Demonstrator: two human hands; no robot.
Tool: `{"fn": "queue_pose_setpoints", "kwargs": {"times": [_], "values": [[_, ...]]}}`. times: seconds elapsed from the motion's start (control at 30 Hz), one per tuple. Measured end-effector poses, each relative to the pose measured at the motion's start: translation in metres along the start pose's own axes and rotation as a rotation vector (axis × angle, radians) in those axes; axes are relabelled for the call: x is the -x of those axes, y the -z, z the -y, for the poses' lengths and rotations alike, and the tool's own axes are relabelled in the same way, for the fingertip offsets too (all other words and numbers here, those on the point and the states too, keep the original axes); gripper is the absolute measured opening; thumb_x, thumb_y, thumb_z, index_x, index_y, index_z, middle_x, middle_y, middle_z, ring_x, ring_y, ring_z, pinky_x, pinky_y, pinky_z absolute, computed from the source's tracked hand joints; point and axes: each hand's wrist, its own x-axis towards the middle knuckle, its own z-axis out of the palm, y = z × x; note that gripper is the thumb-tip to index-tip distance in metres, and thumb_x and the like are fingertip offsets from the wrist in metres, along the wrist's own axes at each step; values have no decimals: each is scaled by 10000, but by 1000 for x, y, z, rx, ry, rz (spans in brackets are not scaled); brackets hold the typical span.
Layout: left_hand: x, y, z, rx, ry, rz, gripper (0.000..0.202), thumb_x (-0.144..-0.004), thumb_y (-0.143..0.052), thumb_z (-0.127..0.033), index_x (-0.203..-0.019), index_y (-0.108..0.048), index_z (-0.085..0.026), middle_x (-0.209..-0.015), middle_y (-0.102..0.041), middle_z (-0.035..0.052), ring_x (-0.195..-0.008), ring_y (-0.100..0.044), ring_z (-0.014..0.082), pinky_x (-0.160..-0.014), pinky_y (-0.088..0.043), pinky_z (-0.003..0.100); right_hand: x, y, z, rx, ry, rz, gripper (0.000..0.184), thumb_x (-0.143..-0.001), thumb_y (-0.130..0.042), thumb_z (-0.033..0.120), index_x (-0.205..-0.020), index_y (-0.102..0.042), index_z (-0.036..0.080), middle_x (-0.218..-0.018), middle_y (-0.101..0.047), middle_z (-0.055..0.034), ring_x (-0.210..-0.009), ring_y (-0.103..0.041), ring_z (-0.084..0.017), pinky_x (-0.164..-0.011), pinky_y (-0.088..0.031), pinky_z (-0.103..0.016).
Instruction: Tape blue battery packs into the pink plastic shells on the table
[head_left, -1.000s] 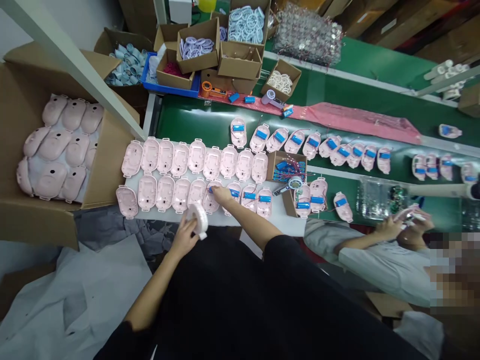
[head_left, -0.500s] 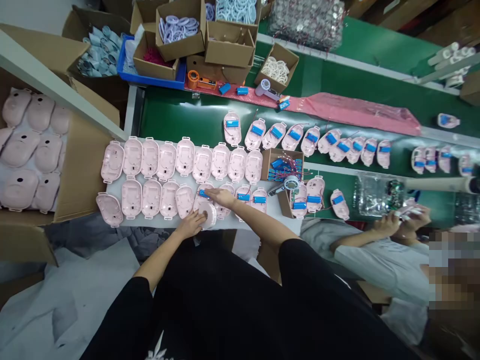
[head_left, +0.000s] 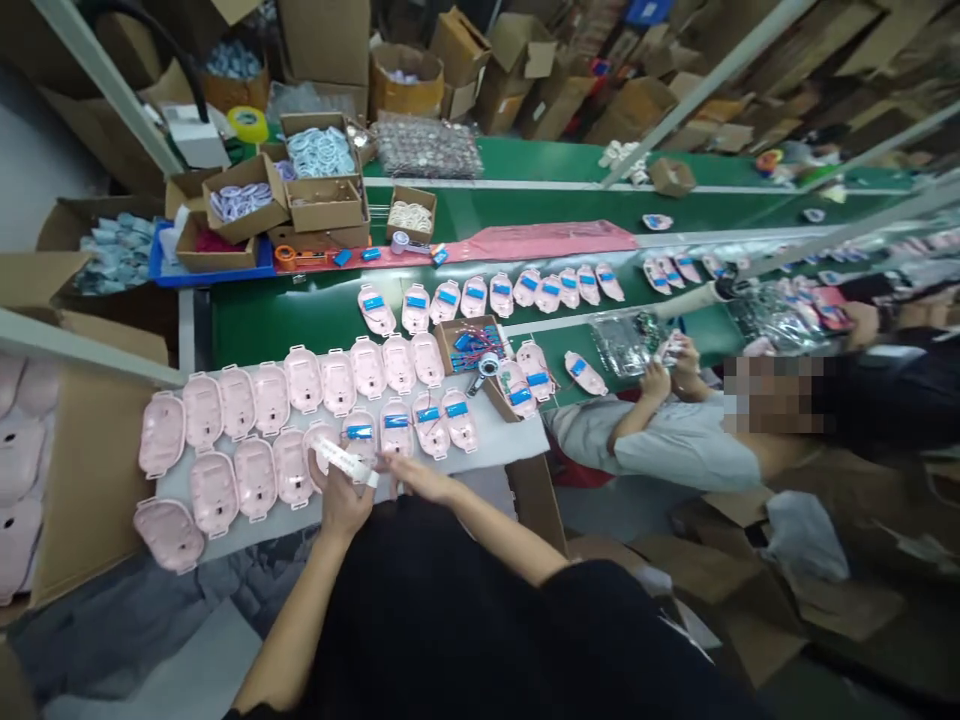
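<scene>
My left hand (head_left: 345, 508) is closed around a roll of white tape (head_left: 343, 462), held edge-on above the front row of pink plastic shells. My right hand (head_left: 424, 480) is just right of the roll. Its fingertips are drawn together close to the roll's edge, and whatever they pinch is too small to make out. Behind the hands lies a pink shell with a blue battery (head_left: 360, 432) in it. Another battery-fitted shell (head_left: 395, 422) sits to its right. Left of the roll, a pink shell (head_left: 292, 468) has no battery.
A box of wired blue batteries (head_left: 471, 345) stands right of the shells, with a small handheld fan part (head_left: 486, 370) at its front. More battery-fitted shells (head_left: 448, 298) line the green bench (head_left: 300, 300). A large carton (head_left: 97, 470) stands left. A co-worker's hands (head_left: 667, 368) work at the right.
My view has tilted up and turned right. My right hand has left the battery in the shell and drawn back beside the tape roll. The roll has turned from face-up to edge-on.
</scene>
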Motion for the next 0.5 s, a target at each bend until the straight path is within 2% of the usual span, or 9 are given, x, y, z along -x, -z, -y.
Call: {"fn": "queue_pose_setpoints", "kwargs": {"times": [0.07, 0.13, 0.2, 0.23, 0.3, 0.33, 0.4, 0.43, 0.5], "values": [[-30, 10, -9, 6, -27, -12, 603, -853, -651, -294, -1406, -480, -125, -1370, -610, 211, -1557, -259, 397, -1285, -114, 674, 33, -13, 4, -76, 36, 62, 543, -1040, -498, 611, -1296, -671, 164, -931, -743, -56, -731, -650, -160, -722, -528, -281], [-58, 18, -11, -1, 21, -50, 517, -848, -642, -280, -1339, -552, -147, -1329, -641, 191, -1574, -201, 387, -1291, -118, 656, 54, -15, 6, -11, 61, 11, 460, -1035, -537, 564, -1051, -748, 156, -844, -737, -52, -731, -652, -165, -710, -500, -261], [-78, 25, -11, -5, 128, -104, 471, -870, -636, -304, -1315, -585, -159, -1341, -639, 182, -1582, -157, 378, -1289, -172, 628, 59, 1, 6, 149, 79, 42, 397, -1018, -585, 511, -930, -770, 171, -812, -743, -50, -736, -665, -175, -715, -482, -255], [-83, 29, -13, 0, 179, -127, 474, -883, -638, -325, -1325, -586, -159, -1359, -629, 181, -1576, -173, 377, -1285, -201, 615, 56, 20, 6, 239, 79, 97, 345, -987, -640, 496, -947, -783, 183, -819, -751, -45, -745, -673, -181, -723, -478, -253], [-85, 34, -23, 13, 257, -154, 528, -892, -662, -372, -1364, -568, -156, -1399, -603, 184, -1537, -272, 379, -1268, -264, 589, 35, 76, 7, 398, 25, 144, 315, -959, -680, 485, -1062, -791, 209, -874, -771, -45, -783, -692, -199, -742, -480, -253], [-81, 37, -30, 19, 281, -160, 545, -890, -676, -384, -1373, -563, -157, -1400, -601, 184, -1500, -346, 375, -1253, -300, 578, 19, 112, 9, 473, -33, 85, 340, -983, -643, 486, -1137, -776, 214, -934, -780, -58, -821, -701, -211, -760, -483, -258], [-69, 39, -49, 17, 280, -182, 497, -883, -702, -376, -1318, -588, -164, -1344, -632, 173, -1406, -482, 354, -1222, -361, 561, -22, 192, 13, 651, -197, -196, 399, -1075, -464, 440, -1237, -731, 193, -1086, -774, -117, -940, -704, -244, -831, -483, -291], [-62, 39, -60, 7, 255, -202, 436, -876, -718, -355, -1257, -610, -170, -1299, -655, 162, -1354, -537, 340, -1207, -386, 555, -45, 231, 14, 764, -289, -331, 413, -1085, -428, 402, -1287, -700, 166, -1165, -752, -163, -1018, -693, -269, -886, -473, -318], [-48, 39, -81, -20, 158, -249, 311, -843, -764, -298, -1100, -629, -188, -1189, -697, 127, -1228, -631, 308, -1179, -429, 543, -87, 296, 12, 955, -461, -450, 429, -1056, -447, 331, -1359, -648, 101, -1294, -685, -255, -1210, -614, -324, -1009, -422, -392]]}}
